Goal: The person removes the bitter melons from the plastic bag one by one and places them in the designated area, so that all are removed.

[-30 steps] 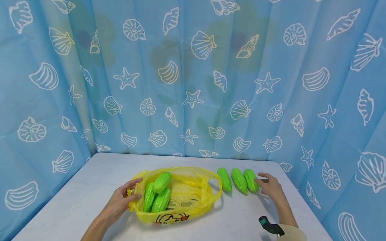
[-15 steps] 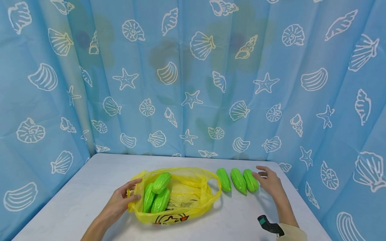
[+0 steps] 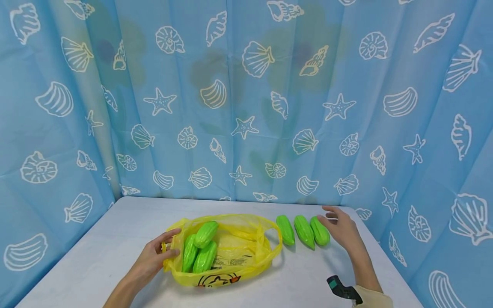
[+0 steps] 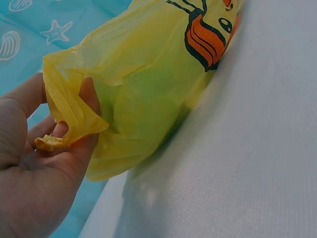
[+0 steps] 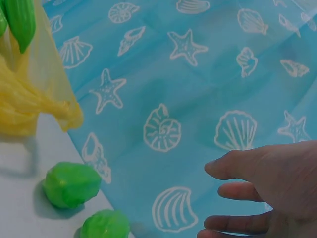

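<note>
- The left hand [image 3: 154, 256] grips the yellow bag [image 3: 250, 272] at its left edge, thumb and fingers closed round the plastic.
- The bag sits open-mouthed on the white desk [image 3: 300, 282], three green vegetables [image 3: 206, 234] inside its left end.
- Right of the bag, three loose vegetables [image 3: 304, 232] lie in a row.
- The right hand [image 3: 340, 227] hovers beside the outermost, fingers parted.
- Behind the bag hangs a blue curtain [image 3: 246, 102].
</note>
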Available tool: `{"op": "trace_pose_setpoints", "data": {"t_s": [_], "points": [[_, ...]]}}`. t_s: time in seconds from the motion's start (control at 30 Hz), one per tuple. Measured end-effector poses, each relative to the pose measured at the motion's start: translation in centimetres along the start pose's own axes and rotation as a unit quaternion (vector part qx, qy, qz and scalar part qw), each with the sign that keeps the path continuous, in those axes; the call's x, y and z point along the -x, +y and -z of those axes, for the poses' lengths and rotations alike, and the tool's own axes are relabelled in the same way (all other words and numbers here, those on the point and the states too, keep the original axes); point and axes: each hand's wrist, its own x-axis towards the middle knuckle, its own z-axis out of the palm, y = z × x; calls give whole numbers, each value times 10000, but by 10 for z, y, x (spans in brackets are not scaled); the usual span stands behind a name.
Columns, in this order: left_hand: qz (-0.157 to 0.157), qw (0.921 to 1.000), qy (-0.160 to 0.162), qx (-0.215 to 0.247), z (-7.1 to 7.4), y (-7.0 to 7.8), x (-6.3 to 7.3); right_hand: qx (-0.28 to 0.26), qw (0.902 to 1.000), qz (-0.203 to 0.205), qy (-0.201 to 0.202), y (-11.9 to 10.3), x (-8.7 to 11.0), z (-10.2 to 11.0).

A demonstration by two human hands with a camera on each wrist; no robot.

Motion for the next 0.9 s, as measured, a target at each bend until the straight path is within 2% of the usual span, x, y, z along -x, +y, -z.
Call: {"op": "trace_pose_setpoints", "data": {"t_s": [0.47, 0.7, 0.9], "points": [[45, 10000, 48, -36, 0, 1, 0, 86, 9997, 229, 36, -20, 9, 3], [-16, 10000, -47, 37, 1, 2, 1, 11, 9992, 397, -37, -30, 13, 6], [-18, 10000, -21, 19, 0, 2, 2, -32, 9995, 294, -147, -42, 15, 2]]}}
